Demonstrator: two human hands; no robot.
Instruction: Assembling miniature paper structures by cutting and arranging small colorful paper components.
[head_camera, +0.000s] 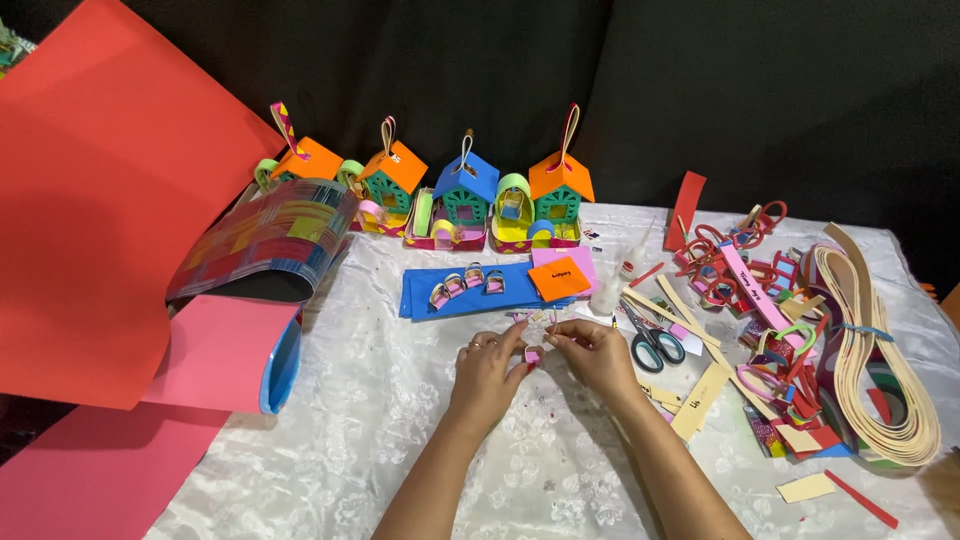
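Pink paper loop (532, 354) pinched between both hands, just in front of the blue sheet (480, 290) on the desk (400, 420). Left hand (488, 368) and right hand (590, 352) fingers closed on it from either side, equally near; scissors (652, 345) just right.

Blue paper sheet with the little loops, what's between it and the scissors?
In the head view, an orange paper square and a white glue bottle lie between blue sheet and scissors.
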